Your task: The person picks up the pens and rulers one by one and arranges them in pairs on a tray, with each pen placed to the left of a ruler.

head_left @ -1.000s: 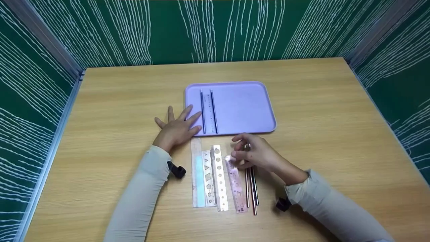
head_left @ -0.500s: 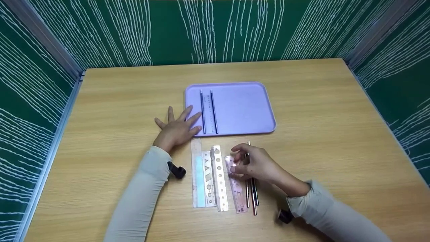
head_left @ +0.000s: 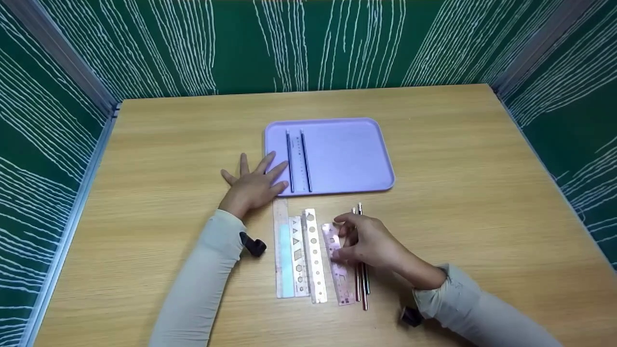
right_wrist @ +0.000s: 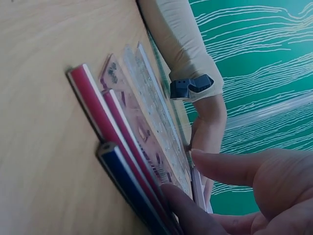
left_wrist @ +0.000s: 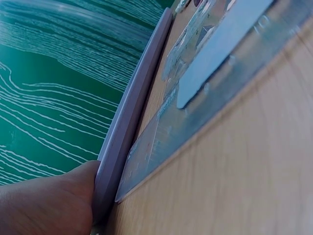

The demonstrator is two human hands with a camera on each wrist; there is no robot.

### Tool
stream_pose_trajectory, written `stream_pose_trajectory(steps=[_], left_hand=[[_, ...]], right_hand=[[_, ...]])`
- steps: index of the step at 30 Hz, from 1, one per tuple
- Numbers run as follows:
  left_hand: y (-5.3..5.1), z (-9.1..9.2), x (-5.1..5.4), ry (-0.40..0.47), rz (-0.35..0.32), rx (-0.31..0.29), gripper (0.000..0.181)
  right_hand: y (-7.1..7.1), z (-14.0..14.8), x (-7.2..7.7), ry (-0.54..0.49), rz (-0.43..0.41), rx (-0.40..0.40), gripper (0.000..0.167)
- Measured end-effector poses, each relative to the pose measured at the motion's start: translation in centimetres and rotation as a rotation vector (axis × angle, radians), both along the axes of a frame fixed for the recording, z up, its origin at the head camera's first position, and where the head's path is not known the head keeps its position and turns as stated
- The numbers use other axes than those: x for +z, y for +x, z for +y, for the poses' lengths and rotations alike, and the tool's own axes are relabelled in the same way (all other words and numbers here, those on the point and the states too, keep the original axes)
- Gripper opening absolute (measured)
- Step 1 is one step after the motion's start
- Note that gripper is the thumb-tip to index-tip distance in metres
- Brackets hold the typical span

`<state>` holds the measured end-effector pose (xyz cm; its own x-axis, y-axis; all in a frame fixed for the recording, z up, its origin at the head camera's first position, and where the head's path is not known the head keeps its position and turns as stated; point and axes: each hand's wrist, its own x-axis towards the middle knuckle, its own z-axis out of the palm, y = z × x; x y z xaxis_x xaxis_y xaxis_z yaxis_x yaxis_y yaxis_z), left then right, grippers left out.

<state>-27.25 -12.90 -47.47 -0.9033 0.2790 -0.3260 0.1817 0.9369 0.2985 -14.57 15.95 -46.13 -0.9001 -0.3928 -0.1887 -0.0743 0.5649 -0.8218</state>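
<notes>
My left hand (head_left: 253, 189) lies spread over the left front corner of the lilac tray (head_left: 352, 154), its thumb and some fingertips over the rim. Inside the tray, a clear ruler (head_left: 299, 164) lies between two dark pencils (head_left: 290, 161). My right hand (head_left: 373, 241) is over the pink ruler (head_left: 342, 284) and a small group of pencils (head_left: 364, 286). Two red pencils (right_wrist: 90, 95) and a dark blue pencil (right_wrist: 124, 181) show in the right wrist view. A finger is against or close beside them; the thumb stands apart, with nothing seen pinched.
Left of the pink ruler lie a clear ruler with a blue strip (head_left: 287, 260), a ruler with cut-out shapes (head_left: 299, 260) and a ruler with round holes (head_left: 315, 260). Green walls with white lines (head_left: 337, 43) border the wooden table (head_left: 458, 168).
My right hand has drawn slightly back toward me, uncovering the pencils' far ends, which have shifted slightly. The left hand stays on the tray corner.
</notes>
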Motion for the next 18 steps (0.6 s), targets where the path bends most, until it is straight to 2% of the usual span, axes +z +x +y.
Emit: stream_pose_trajectory(steps=[10, 18], left_hand=[[0.03, 0.01, -0.02, 0.0, 0.009, -0.002, 0.062], [0.06, -0.06, -0.03, 0.005, 0.014, -0.01, 0.063]], right_hand=[[-0.05, -0.75, -0.27, 0.079, 0.028, 0.015, 0.083], [-0.22, -1.0, -0.33, 0.127, 0.07, 0.027, 0.082]])
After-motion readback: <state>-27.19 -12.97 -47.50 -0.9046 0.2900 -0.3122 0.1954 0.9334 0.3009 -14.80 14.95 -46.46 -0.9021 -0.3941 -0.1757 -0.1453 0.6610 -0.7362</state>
